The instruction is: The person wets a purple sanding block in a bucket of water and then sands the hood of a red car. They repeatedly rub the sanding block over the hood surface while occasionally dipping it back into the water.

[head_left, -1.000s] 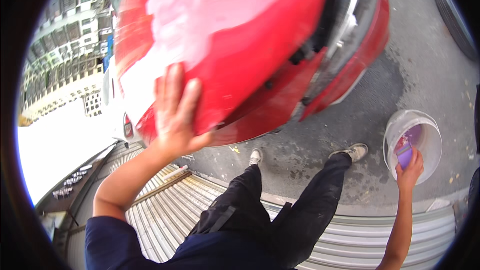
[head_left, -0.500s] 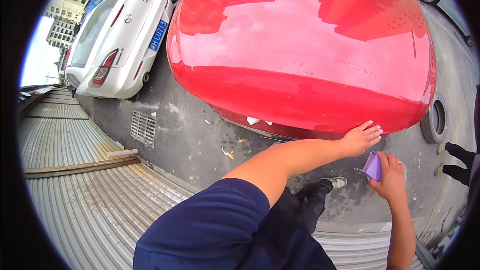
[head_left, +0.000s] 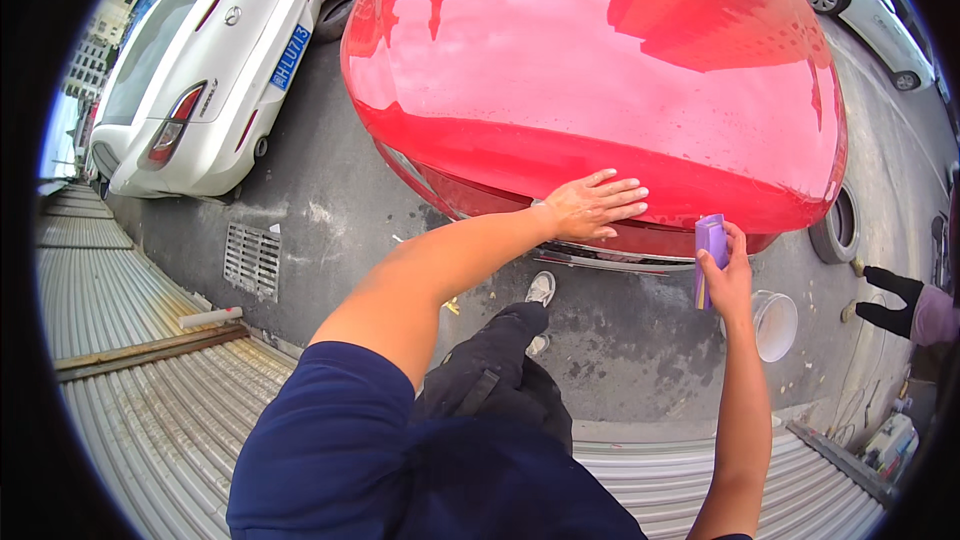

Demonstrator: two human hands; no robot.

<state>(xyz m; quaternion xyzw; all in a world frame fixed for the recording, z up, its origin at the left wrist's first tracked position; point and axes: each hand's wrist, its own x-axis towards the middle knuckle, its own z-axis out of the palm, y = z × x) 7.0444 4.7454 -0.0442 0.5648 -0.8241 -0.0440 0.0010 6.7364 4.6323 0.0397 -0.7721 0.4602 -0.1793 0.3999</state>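
Note:
A glossy red car hood (head_left: 590, 110) fills the upper middle, reflecting buildings and sky, with small specks near its front edge. My left hand (head_left: 597, 207) lies open on that front edge, palm down and fingers spread. To its right, my right hand (head_left: 733, 285) grips a purple sanding block (head_left: 710, 240) between thumb and fingers. The block is held upright just off the hood's front edge; whether it touches the car I cannot tell. Below the hood, part of the car's front end (head_left: 450, 190) shows, dark in its gaps.
A white bucket (head_left: 776, 327) stands on the ground behind my right wrist. One tire (head_left: 836, 227) leans near the car's right corner. A white car (head_left: 200, 80) is parked at left, beside a floor grate (head_left: 252, 260). Another person's legs (head_left: 888, 302) show at far right.
My left hand has slid left along the hood's front edge. The right hand has moved left and up with the block, now upright. My view has shifted, and the bucket shows more fully.

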